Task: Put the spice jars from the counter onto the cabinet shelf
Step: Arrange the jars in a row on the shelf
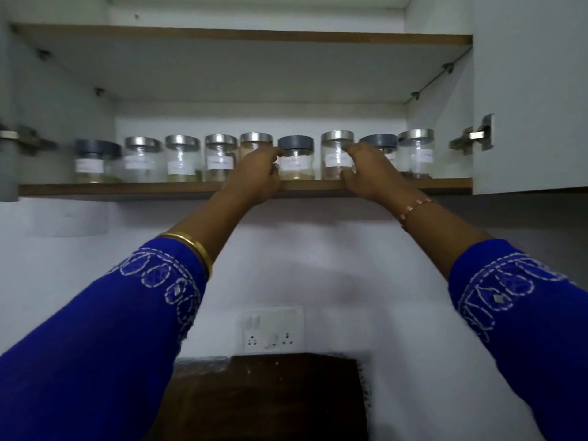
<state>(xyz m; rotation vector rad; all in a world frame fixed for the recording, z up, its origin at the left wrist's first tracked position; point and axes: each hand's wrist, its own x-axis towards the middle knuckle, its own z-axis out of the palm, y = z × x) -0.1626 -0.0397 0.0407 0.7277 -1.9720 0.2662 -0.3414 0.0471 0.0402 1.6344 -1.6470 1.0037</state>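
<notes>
1. while both arms were stretched up to the cabinet shelf (127, 188), the step in hand looked like the setting of jars into the row, near the end of the task.
2. nine spice jars stood in one line on that shelf, some with steel lids and some with grey lids.
3. the left hand (254, 173) was at the steel-lid jar with reddish powder (254, 144), near the middle of the shelf; its fingers curled round the jar's side, so i judged it was holding that jar.
4. the right hand (370, 171) was at the steel-lid jar (336, 154) just right of the shelf's middle, with finger above and thumb below, pinching it.
5. a grey-lid jar (296, 160) stood between the two hands.
6. below the shelf, only a dark part of the counter (270, 393) showed, with no jar visible on it.
7. the next move probably called for pushing both jars back into line, then letting go softly so the neighbours did not tip.
</notes>
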